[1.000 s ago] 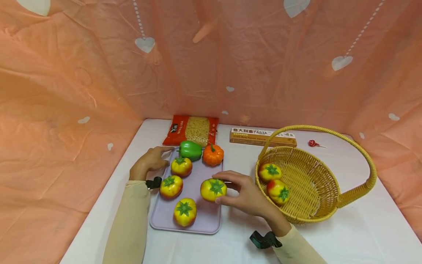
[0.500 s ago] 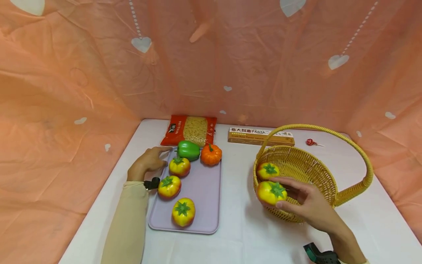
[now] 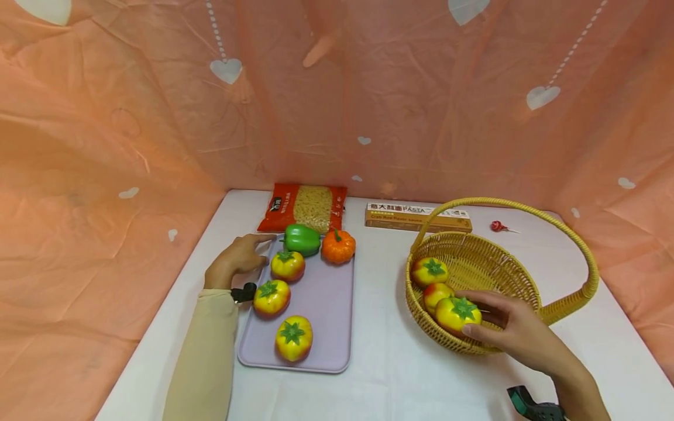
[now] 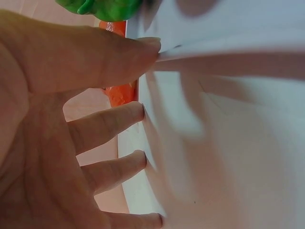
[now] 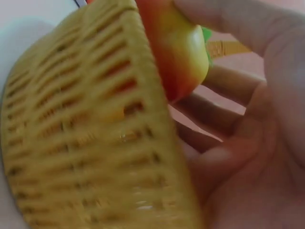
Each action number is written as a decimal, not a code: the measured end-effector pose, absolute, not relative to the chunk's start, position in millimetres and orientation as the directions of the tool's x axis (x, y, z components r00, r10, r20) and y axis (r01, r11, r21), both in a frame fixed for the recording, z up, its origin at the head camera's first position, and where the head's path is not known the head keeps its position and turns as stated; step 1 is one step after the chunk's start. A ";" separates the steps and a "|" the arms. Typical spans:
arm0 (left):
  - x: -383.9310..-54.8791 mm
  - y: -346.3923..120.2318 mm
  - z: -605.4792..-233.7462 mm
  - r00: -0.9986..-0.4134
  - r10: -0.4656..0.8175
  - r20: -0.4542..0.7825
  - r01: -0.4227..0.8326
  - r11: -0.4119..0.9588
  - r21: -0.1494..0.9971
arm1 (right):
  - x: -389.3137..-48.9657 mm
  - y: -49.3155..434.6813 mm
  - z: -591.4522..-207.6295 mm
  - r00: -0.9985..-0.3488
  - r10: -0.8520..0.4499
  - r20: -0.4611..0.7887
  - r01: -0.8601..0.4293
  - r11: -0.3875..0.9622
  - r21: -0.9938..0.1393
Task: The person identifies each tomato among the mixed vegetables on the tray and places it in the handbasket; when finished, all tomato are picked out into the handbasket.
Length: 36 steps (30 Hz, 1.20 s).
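In the head view, my right hand (image 3: 518, 327) holds a yellow-red tomato (image 3: 457, 316) with a green leafy top. It is inside the near-left rim of the wicker basket (image 3: 505, 292). Two more tomatoes lie in the basket, one (image 3: 437, 293) just behind the held one and one (image 3: 429, 272) farther back. The right wrist view has the held tomato (image 5: 183, 57) between thumb and fingers, behind the woven wall. My left hand (image 3: 237, 257) rests at the lilac tray's (image 3: 326, 327) upper left edge, its thumb (image 4: 119, 57) at the rim and its fingertips on the white table.
On the tray sit three tomatoes (image 3: 293, 339), a green bell pepper (image 3: 302, 240) and a small orange pumpkin (image 3: 339, 247). A red pasta bag (image 3: 310, 207), a pasta box (image 3: 416, 218) and a lollipop (image 3: 498, 226) lie behind. The basket's tall handle (image 3: 590, 257) arches over it.
My right hand has carried a tomato from above the tray rightward to the basket and lowered it inside the rim. The left hand has stayed at the tray's edge.
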<state>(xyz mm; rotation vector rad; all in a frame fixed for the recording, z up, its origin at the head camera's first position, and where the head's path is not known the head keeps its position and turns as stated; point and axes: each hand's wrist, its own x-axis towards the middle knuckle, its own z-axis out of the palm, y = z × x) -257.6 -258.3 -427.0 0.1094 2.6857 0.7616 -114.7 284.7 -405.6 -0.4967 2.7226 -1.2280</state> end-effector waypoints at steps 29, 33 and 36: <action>-259.7 -260.8 -427.1 -0.934 0.163 -0.316 -0.019 0.865 0.502 | -143.8 222.0 -412.4 -0.935 -0.209 0.287 -0.354 0.603 -0.715; -260.2 -260.8 -428.2 -0.935 0.171 -0.312 -0.008 0.867 0.499 | -145.3 213.1 -411.4 -0.916 -0.299 0.267 -0.379 0.425 -0.822; -260.5 -260.6 -429.2 -0.934 0.172 -0.312 -0.008 0.866 0.500 | -147.7 203.3 -411.8 -0.890 -0.368 0.270 -0.385 0.289 -0.877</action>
